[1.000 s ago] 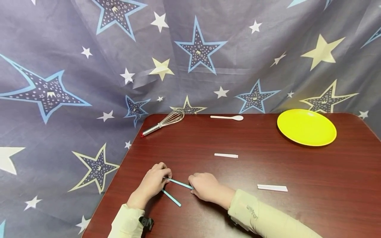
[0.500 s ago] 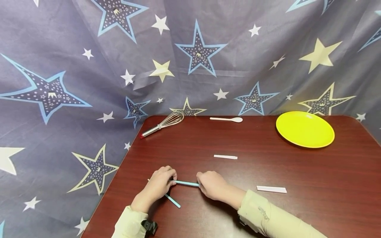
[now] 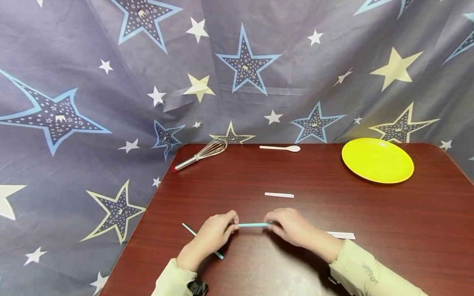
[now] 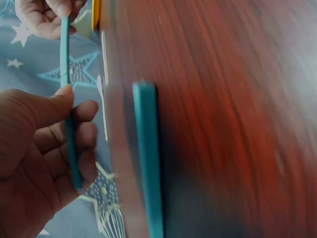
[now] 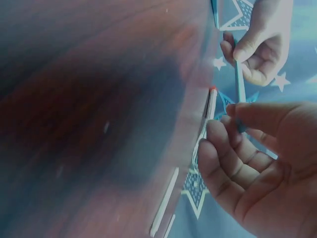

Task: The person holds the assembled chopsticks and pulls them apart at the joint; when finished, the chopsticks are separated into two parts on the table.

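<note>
A slim blue chopstick (image 3: 253,225) spans the gap between both hands, roughly level across the head view. My left hand (image 3: 214,234) pinches its left end between thumb and fingers; a fine seam shows along the chopstick (image 4: 65,54) in the left wrist view. At the other end, my right hand (image 3: 292,226) pinches it with thumb and fingertips, the remaining fingers loosely curled in the right wrist view. A second blue chopstick (image 3: 188,228) lies slanted on the table, its middle hidden beneath my left hand and wrist.
Two sets of short white sticks lie on the brown table: one at mid-table (image 3: 279,195), another (image 3: 342,235) partly behind my right forearm. Along the back are a whisk (image 3: 201,154), a white spoon (image 3: 279,148) and a yellow plate (image 3: 377,160). A star-patterned cloth (image 3: 244,102) hangs behind.
Both hands have shifted right with the held chopstick, which has turned from slanting to nearly level. The other chopstick stays on the table, and its far end now shows.
</note>
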Demonstrator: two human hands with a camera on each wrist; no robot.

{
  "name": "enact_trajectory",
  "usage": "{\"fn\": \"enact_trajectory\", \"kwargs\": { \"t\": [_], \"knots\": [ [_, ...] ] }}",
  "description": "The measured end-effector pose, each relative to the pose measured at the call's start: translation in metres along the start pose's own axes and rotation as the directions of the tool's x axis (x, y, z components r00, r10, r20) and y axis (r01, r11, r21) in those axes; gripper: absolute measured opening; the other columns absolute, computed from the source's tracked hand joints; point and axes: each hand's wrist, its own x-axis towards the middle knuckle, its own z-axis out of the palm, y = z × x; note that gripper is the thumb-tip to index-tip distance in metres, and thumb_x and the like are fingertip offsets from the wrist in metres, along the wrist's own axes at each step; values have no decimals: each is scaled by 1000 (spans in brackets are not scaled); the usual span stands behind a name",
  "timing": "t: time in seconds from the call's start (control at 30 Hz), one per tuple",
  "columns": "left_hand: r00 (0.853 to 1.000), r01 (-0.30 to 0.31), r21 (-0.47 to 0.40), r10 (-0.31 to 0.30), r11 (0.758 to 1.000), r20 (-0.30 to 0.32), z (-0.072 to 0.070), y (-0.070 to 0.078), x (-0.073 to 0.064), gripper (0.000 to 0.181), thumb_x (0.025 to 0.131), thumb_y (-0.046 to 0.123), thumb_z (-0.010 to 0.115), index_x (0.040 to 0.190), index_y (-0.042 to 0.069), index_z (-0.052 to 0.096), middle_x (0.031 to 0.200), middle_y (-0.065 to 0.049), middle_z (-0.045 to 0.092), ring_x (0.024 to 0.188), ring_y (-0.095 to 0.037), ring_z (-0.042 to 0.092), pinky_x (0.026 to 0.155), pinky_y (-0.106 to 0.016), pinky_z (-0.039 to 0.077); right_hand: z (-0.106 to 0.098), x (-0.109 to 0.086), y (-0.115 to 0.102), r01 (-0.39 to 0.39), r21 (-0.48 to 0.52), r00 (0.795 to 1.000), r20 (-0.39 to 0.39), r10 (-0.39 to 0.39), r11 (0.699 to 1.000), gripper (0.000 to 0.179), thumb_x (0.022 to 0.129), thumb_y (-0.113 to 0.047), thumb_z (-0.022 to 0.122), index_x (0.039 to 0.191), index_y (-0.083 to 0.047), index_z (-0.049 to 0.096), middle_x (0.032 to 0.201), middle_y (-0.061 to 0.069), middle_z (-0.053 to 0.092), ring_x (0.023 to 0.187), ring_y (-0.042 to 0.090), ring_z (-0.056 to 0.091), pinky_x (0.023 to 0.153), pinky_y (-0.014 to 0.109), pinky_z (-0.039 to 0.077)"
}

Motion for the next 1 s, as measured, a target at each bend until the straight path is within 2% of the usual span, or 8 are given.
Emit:
{"fn": "enact_trajectory", "kwargs": {
  "t": [0.17, 0.3, 0.47, 0.57, 0.7, 0.83, 1.0],
  "knots": [
    [999, -43, -47, 43, 998, -16, 6, 14, 10, 2, 93, 25, 66, 95, 23, 66, 83, 15, 64, 71, -2, 57, 65, -29, 49, -16, -11, 8, -61, -8, 998, -35, 60, 998, 11, 85, -11, 73, 82, -18, 65, 75, -13, 58, 67, 4, 51, 61, 28, 46],
    [993, -111, -66, 108, 992, -56, 15, 24, 18, 9, 95, 24, 64, 100, 23, 71, 94, 15, 68, 84, 0, 63, 74, -29, 52, -26, -22, 14, -97, -14, 993, -70, 95, 995, 16, 83, -12, 74, 79, -21, 62, 73, -16, 52, 64, 1, 44, 58, 24, 41],
    [970, -216, -47, 209, 975, -121, 25, 43, 30, 9, 94, 20, 65, 100, 21, 72, 87, 13, 65, 74, 0, 57, 66, -23, 48, -39, -39, 19, -137, 11, 986, -99, 137, 991, 25, 81, -12, 76, 74, -23, 54, 68, -18, 44, 60, -1, 38, 55, 20, 36],
    [957, -261, -32, 254, 965, -137, 29, 54, 39, 8, 92, 17, 67, 98, 19, 72, 83, 11, 63, 68, -1, 53, 62, -21, 45, -46, -48, 20, -153, 22, 984, -92, 154, 988, 22, 82, -11, 76, 79, -23, 57, 71, -20, 50, 62, -3, 45, 56, 22, 41],
    [951, -289, -23, 285, 957, -118, 32, 69, 47, 8, 92, 17, 66, 99, 18, 71, 83, 10, 64, 70, -2, 56, 62, -22, 47, -50, -55, 19, -120, -21, 991, -62, 119, 993, 16, 84, -13, 75, 88, -22, 63, 79, -20, 60, 69, -2, 54, 60, 26, 48],
    [950, -304, -19, 302, 952, -76, 34, 81, 53, 9, 95, 20, 62, 101, 18, 70, 85, 11, 64, 71, -1, 55, 63, -20, 47, -50, -56, 15, -63, -96, 997, -52, 58, 993, 15, 85, -14, 74, 88, -23, 62, 76, -21, 54, 64, -3, 47, 56, 23, 44],
    [942, -331, -7, 330, 944, -53, 35, 94, 57, 14, 99, 22, 56, 106, 20, 68, 87, 10, 63, 74, -3, 57, 64, -22, 48, -48, -60, 11, -26, -164, 994, -109, 8, 986, 21, 84, -14, 73, 81, -24, 55, 71, -20, 44, 60, -4, 39, 52, 20, 38]
  ]
}}
